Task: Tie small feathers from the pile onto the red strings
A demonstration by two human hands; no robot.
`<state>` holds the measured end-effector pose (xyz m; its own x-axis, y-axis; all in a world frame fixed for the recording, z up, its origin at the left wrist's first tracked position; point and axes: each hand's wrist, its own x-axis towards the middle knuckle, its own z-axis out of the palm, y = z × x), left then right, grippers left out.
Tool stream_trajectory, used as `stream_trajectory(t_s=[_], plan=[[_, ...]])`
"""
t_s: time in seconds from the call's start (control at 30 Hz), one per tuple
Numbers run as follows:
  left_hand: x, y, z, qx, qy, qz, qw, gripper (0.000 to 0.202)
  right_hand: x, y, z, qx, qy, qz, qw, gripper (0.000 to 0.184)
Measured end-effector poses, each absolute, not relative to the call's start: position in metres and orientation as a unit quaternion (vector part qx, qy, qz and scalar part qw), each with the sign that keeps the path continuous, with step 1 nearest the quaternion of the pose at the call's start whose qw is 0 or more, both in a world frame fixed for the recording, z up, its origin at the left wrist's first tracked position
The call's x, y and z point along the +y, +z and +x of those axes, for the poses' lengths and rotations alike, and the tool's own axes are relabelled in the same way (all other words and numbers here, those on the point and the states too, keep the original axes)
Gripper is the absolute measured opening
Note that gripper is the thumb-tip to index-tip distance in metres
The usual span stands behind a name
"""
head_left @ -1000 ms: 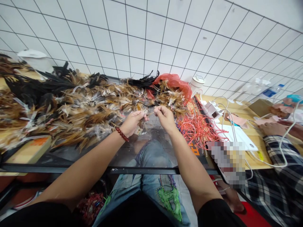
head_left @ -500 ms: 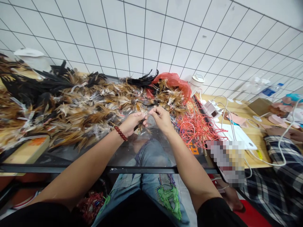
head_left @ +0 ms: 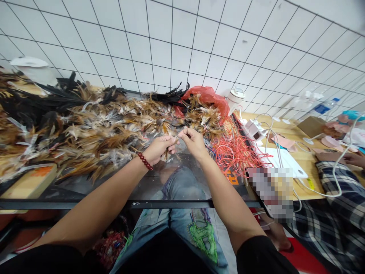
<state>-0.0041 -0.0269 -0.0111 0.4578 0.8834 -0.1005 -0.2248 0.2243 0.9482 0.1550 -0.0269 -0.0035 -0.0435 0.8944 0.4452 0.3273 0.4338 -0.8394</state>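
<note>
Both my hands meet over the dark glassy tabletop (head_left: 188, 173), just in front of a wide spread of brown and white feathers (head_left: 114, 137). My left hand (head_left: 163, 147), with a red bead bracelet (head_left: 145, 161) at its wrist, is closed with thumb against finger on a small feather (head_left: 168, 154) that shows below the fingers. My right hand (head_left: 192, 140) pinches at the tip of the left fingers; what it holds there is too small to make out. Right of it lies a tangle of red-orange cords (head_left: 235, 152).
Black feathers (head_left: 61, 93) lie along the back left. A red plastic bag (head_left: 208, 99) and a white lidded cup (head_left: 235, 98) stand by the tiled wall. Chargers with white cables (head_left: 255, 129) sit at right, near a person's plaid sleeve (head_left: 336, 179). A wooden box (head_left: 37, 180) is at left.
The whole view has shifted slightly. My hands stay together at nearly the same place, with only small finger movement.
</note>
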Motion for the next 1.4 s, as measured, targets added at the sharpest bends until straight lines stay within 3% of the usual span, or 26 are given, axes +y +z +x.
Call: stream_trajectory(t_s=[0.2,0.4,1.0,1.1,1.2,1.4], plan=[[-0.024,-0.013,-0.005,0.329,0.419,0.477,0.699,0.029,-0.019,-0.012,0.154,-0.55,0.408,-0.451,0.572,0.027],[-0.025,-0.011,-0.005,0.327,0.421,0.47,0.704,0.03,-0.023,-0.009,0.15,-0.433,0.585,-0.408,0.552,0.044],[-0.027,-0.011,-0.003,0.334,0.426,0.495,0.68,0.029,-0.025,-0.011,0.144,-0.525,0.444,-0.415,0.596,0.027],[-0.028,-0.01,-0.002,0.323,0.434,0.495,0.68,0.031,-0.024,-0.011,0.144,-0.47,0.494,-0.409,0.606,0.035],[-0.028,-0.009,-0.002,0.318,0.444,0.494,0.677,0.034,-0.026,-0.01,0.145,-0.454,0.583,-0.383,0.555,0.047],[-0.028,-0.01,-0.003,0.31,0.43,0.51,0.677,0.038,-0.03,-0.009,0.146,-0.485,0.59,-0.355,0.539,0.034]])
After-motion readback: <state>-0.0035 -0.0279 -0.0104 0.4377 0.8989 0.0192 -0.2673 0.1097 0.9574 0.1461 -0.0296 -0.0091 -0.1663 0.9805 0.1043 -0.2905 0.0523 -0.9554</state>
